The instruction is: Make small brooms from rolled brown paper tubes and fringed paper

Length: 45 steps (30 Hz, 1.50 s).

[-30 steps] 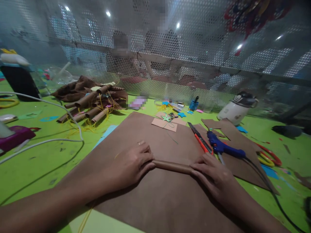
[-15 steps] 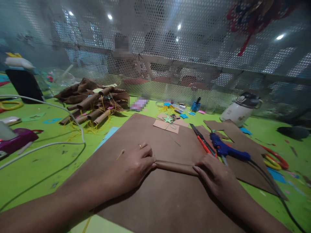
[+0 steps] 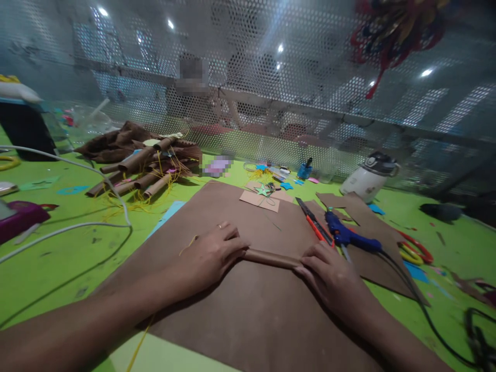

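Observation:
A thin brown paper roll point(image 3: 272, 258) lies crosswise on a large brown paper sheet point(image 3: 271, 320). My left hand point(image 3: 217, 253) is closed over the roll's left end, fingers bent down on it. At the opposite end, my right hand point(image 3: 329, 268) grips the roll between thumb and fingers. Both roll ends are hidden under the hands. Just beyond my right hand lie a red and black box cutter point(image 3: 314, 222) and a blue glue gun point(image 3: 351, 235). A green paper star point(image 3: 263, 190) rests on a light brown card point(image 3: 259, 202) farther back.
Several finished paper rolls point(image 3: 143, 160) with yellow threads are piled at the back left. A white cable point(image 3: 126, 206) loops across the green table point(image 3: 77, 268). Scissors point(image 3: 416, 248), brown paper scraps point(image 3: 382, 258) and a white bottle point(image 3: 368, 178) stand or lie at right. A perforated metal screen point(image 3: 248, 103) rises behind.
The view has turned slightly to the right, so things appear shifted left. Both hands stay on the roll, which sits at nearly the same place on the sheet.

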Tool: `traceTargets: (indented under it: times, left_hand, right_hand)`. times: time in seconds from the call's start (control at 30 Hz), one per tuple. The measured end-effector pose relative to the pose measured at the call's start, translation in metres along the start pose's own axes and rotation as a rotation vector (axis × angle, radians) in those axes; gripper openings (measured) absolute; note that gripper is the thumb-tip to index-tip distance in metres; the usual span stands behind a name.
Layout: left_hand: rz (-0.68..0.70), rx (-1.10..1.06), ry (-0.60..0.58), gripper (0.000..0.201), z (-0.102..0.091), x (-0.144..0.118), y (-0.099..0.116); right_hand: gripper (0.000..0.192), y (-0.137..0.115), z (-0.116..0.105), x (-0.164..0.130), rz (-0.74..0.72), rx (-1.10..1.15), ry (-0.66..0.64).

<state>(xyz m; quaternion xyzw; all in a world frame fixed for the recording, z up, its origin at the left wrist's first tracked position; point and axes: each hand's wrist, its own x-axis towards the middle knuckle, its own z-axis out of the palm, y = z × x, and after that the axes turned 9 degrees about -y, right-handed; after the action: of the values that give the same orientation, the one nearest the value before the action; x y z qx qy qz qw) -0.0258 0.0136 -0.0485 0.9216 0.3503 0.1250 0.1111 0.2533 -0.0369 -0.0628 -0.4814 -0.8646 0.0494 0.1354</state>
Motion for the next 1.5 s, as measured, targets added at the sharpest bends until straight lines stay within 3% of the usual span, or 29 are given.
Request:
traceTargets:
  times: [0.33,0.47,0.57,0.67,0.97,1.27,1.37,1.5]
  left_hand:
    - [0.080,-0.120,-0.077,0.021,-0.007,0.000,-0.003]
    - [0.073,-0.140,-0.053,0.023,-0.004,0.002,-0.004]
    - [0.064,-0.127,-0.065,0.025,-0.004,0.003,-0.002]
    - [0.059,-0.106,-0.096,0.025,-0.006,0.003,-0.001]
    - [0.043,-0.071,-0.098,0.026,-0.005,0.002,-0.001]
    - [0.035,0.017,-0.088,0.023,-0.006,0.003,0.004]
    - [0.045,0.062,-0.071,0.022,-0.003,0.004,0.001]
    - [0.084,0.100,-0.018,0.021,0.003,0.005,-0.003]
  right_hand:
    - [0.027,0.005,-0.015,0.007,0.019,0.046,-0.132]
    - [0.020,-0.004,-0.021,0.018,-0.009,-0.080,-0.183]
    - [0.008,-0.018,-0.017,0.027,-0.008,-0.146,-0.178]
    - [0.010,-0.029,-0.009,0.033,0.017,-0.150,-0.165]
    - [0.018,-0.022,-0.006,0.034,-0.060,-0.018,-0.102]
    - [0.024,-0.018,0.009,0.030,-0.131,-0.175,0.006]
    - [0.011,-0.021,0.005,0.032,-0.146,-0.299,-0.039]
    - [0.014,-0.025,0.002,0.036,-0.176,-0.397,-0.086]
